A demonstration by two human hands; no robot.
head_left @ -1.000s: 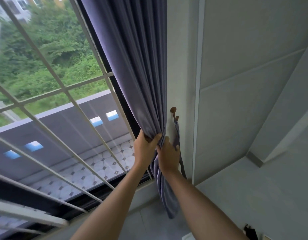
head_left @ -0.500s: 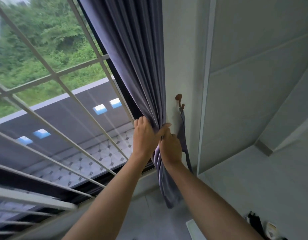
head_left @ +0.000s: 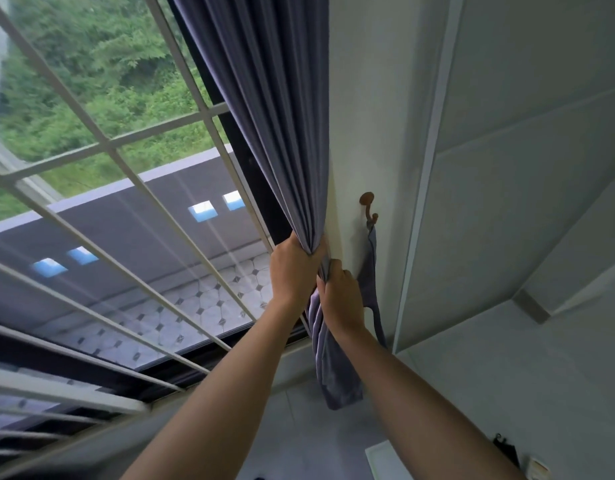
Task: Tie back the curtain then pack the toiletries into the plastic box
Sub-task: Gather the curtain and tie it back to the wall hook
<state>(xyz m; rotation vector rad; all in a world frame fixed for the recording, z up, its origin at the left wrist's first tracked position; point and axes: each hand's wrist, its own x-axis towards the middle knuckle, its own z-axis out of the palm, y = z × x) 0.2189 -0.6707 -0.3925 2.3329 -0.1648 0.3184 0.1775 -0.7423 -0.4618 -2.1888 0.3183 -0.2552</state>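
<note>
Grip, left: left hand (head_left: 292,271) clenched round the gathered curtain (head_left: 264,109), fingers wrapped from the window side, thumb toward the wall; the folds converge into a tight bundle at the top of the fist.

Grip, right: right hand (head_left: 342,296) just below and to the right of the left, touching it, fingers curled round the same bundle lower down. Both forearms rise from the lower edge of the view.

Item, curtain: greyish-purple fabric, matt, smooth, hanging in long narrow pleats. It runs from the top of the view down along the right edge of the window (head_left: 101,150), close against the white wall strip (head_left: 351,133). Broad and fanned above the hands, pinched narrow at them. Below the hands a short twisted tail hangs free, its squared lower end well above the floor.

Item, tie-back (head_left: 370,268): strip of the same greyish-purple cloth, hanging slack from the hook (head_left: 367,206) on the wall strip, just right of the right hand; its lower loop trails past the right wrist. Whether the right hand touches it cannot be told.

Item, hook: small, brown, round-based, fixed beside the curtain edge, above the hands.

Surroundings: white window bars crossing the glass; green foliage and a tiled terrace outside; pale panelled wall (head_left: 524,168) to the right.
</note>
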